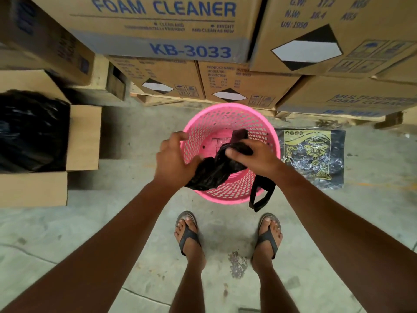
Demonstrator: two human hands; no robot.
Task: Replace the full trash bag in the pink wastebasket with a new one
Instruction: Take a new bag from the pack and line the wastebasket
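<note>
The pink perforated wastebasket (pixel 228 118) stands on the concrete floor in front of my feet, unlined, its pink bottom showing. A crumpled black plastic bag (pixel 212 170) hangs over the basket's near rim, held between both hands. My left hand (pixel 173 159) grips its left end, thumb lifted at the rim. My right hand (pixel 255 157) pinches the bag's upper part above the basket. One bag handle loop (pixel 261 193) dangles outside the basket on the right.
An open cardboard box (pixel 83 136) at the left holds a full black bag (pixel 31 132). A black pack with gold print (pixel 313 154) lies on the floor right of the basket. Stacked foam cleaner cartons (pixel 162 30) on wooden pallets stand close behind.
</note>
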